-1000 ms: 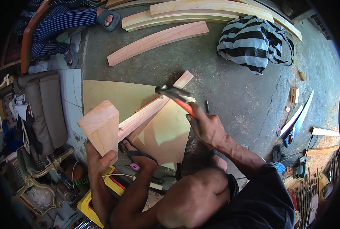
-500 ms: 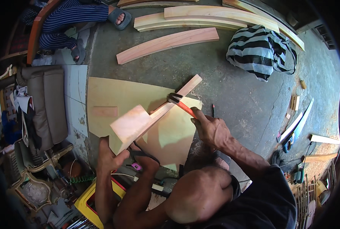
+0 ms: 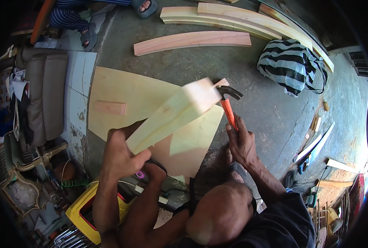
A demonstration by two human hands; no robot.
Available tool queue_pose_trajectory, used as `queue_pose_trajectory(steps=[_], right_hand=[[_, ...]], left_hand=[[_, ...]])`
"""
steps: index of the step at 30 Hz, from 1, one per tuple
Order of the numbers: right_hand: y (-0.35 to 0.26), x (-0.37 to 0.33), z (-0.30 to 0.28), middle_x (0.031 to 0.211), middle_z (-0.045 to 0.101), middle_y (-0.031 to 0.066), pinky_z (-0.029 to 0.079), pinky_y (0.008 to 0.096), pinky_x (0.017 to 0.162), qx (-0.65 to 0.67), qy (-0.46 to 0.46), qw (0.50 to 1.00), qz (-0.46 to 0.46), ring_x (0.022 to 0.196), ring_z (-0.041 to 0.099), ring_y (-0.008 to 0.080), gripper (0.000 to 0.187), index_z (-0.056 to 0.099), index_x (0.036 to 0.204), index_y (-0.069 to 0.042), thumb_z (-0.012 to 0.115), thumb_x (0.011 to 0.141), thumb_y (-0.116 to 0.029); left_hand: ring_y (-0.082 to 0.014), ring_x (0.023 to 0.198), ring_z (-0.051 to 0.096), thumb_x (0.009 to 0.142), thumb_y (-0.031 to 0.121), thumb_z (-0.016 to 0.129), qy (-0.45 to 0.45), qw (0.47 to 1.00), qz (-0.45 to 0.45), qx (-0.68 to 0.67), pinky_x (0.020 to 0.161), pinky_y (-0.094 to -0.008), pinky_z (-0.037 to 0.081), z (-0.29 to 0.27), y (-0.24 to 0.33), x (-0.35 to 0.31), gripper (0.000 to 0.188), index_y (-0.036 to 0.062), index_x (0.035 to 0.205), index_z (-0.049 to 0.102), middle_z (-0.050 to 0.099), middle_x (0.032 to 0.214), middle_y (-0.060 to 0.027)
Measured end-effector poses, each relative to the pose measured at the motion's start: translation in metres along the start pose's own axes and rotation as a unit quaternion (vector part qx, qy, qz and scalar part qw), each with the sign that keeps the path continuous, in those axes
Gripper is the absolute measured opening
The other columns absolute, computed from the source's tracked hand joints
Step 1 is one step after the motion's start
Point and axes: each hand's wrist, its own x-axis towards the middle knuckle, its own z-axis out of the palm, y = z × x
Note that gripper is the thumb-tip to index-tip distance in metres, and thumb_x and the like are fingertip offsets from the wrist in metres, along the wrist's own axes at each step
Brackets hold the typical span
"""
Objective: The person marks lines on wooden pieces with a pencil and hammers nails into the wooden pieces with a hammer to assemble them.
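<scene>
My left hand is closed around the near end of a pale wooden block, which is tilted up over a thin yellowish sheet. The block's far end is blurred. A narrow strip of wood pokes out behind that end; how it meets the block is hidden. My right hand grips the orange handle of a claw hammer. Its dark head lies at the block's far end, claw to the right; whether it touches the wood I cannot tell. A small flat wood piece rests on the sheet.
Curved wooden pieces lie on the floor ahead, beside a black-and-white striped bag. Another person's sandalled foot is at the top. A handsaw lies right. A yellow tool container stands near my left forearm.
The block has swung up and to the right in my left hand, its far end rising. The hammer has moved right and turned, its handle now steeper. The view has shifted slightly.
</scene>
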Motion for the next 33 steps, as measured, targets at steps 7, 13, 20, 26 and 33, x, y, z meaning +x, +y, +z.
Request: queue_pose_trajectory(steps=[7, 13, 20, 26, 33], right_hand=[[-0.003, 0.001, -0.007, 0.066, 0.061, 0.0249, 0.049, 0.0462, 0.054, -0.005, 0.013, 1.000, -0.016, 0.067, 0.067, 0.0475, 0.038, 0.050, 0.132, -0.006, 0.062, 0.099, -0.019], [-0.009, 0.002, -0.014, 0.068, 0.063, 0.0246, 0.051, 0.0490, 0.059, 0.015, -0.015, 1.000, 0.012, 0.072, 0.067, 0.0485, 0.038, 0.050, 0.133, -0.008, 0.060, 0.099, -0.022], [0.006, -0.003, -0.019, 0.066, 0.062, 0.0240, 0.051, 0.0502, 0.059, -0.013, -0.018, 1.000, 0.016, 0.070, 0.068, 0.0474, 0.039, 0.050, 0.134, -0.008, 0.060, 0.099, -0.022], [0.008, 0.000, -0.021, 0.066, 0.062, 0.0246, 0.052, 0.0501, 0.060, -0.011, -0.016, 1.000, 0.020, 0.070, 0.068, 0.0473, 0.040, 0.050, 0.134, -0.007, 0.060, 0.099, -0.022], [0.011, -0.003, -0.012, 0.068, 0.063, 0.0264, 0.053, 0.0493, 0.059, -0.009, -0.033, 0.999, -0.001, 0.070, 0.068, 0.0465, 0.042, 0.049, 0.136, -0.006, 0.058, 0.100, -0.024]], left_hand=[[-0.0367, 0.078, 0.069, 0.066, 0.006, 0.064, 0.018, 0.998, -0.041, -0.039, 0.073, -0.0397, 0.054, 0.007, 0.018, 0.010, 0.037, -0.0041, 0.102, 0.066, 0.070, 0.086, -0.0208], [-0.0331, 0.075, 0.068, 0.065, 0.003, 0.061, 0.009, 0.998, -0.051, -0.042, 0.071, -0.0387, 0.053, 0.012, 0.015, 0.001, 0.035, -0.0040, 0.099, 0.067, 0.069, 0.086, -0.0185], [-0.0231, 0.068, 0.069, 0.062, 0.000, 0.057, 0.001, 0.999, -0.007, -0.049, 0.066, -0.0339, 0.055, -0.009, 0.030, -0.007, 0.035, -0.0091, 0.095, 0.067, 0.070, 0.079, -0.0156], [-0.0229, 0.070, 0.070, 0.065, 0.001, 0.056, 0.011, 1.000, 0.002, -0.013, 0.062, -0.0337, 0.057, -0.002, 0.020, 0.005, 0.037, -0.0128, 0.098, 0.065, 0.070, 0.082, -0.0173], [-0.0161, 0.067, 0.060, 0.055, 0.007, 0.062, 0.058, 0.988, -0.076, -0.125, 0.061, -0.0285, 0.048, 0.002, 0.028, 0.003, 0.041, -0.0094, 0.093, 0.065, 0.066, 0.078, -0.0086]])
